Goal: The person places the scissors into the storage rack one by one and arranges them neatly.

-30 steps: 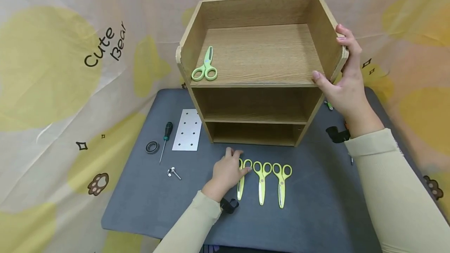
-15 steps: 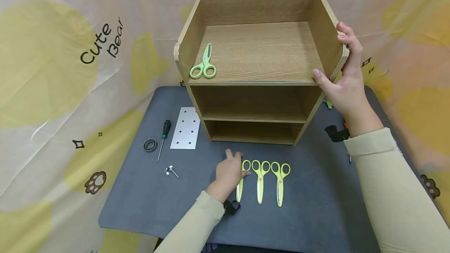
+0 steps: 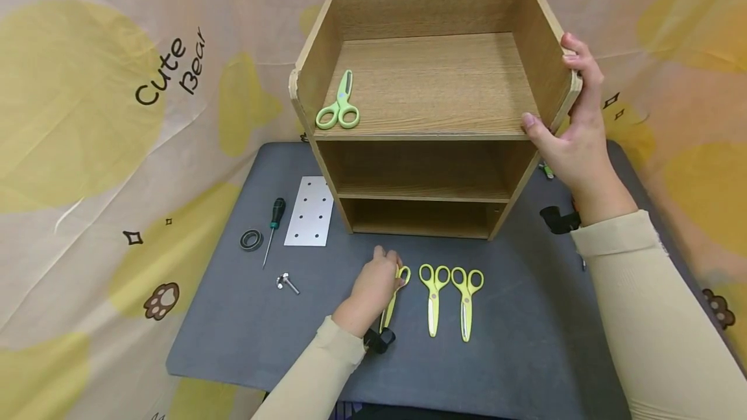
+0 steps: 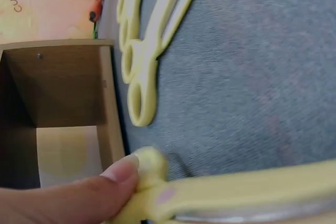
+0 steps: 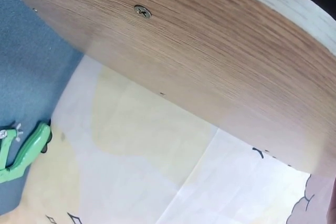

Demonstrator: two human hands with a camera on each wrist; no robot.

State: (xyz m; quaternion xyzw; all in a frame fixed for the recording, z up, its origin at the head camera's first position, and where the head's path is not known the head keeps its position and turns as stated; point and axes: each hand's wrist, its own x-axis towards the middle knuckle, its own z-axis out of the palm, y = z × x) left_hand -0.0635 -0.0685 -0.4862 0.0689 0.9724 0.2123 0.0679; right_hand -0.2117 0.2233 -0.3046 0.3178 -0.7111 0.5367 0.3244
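My left hand (image 3: 375, 284) pinches a pair of yellow scissors (image 4: 231, 192) by the handles, thumb on top in the left wrist view. Two more pairs of yellow scissors, one nearer (image 3: 434, 297) and one farther right (image 3: 467, 303), lie side by side on the table with blades toward me. My right hand (image 3: 574, 128) grips the right side panel of a wooden shelf unit (image 3: 432, 138), thumb over the top shelf's front edge and fingers on the outer side. Light green scissors (image 3: 340, 105) rest at the left of that top shelf.
Left of the shelf lie a white perforated plate (image 3: 309, 212), a screwdriver (image 3: 275, 222), a black ring-shaped roll (image 3: 251, 240) and metal bolts (image 3: 286, 282). Behind the right arm, a green-handled tool (image 5: 23, 153) sits near the edge of the grey table (image 3: 233, 342).
My left hand has taken hold of the leftmost yellow scissors and shifted them left, away from the other two pairs. The right hand keeps its grip on the shelf.
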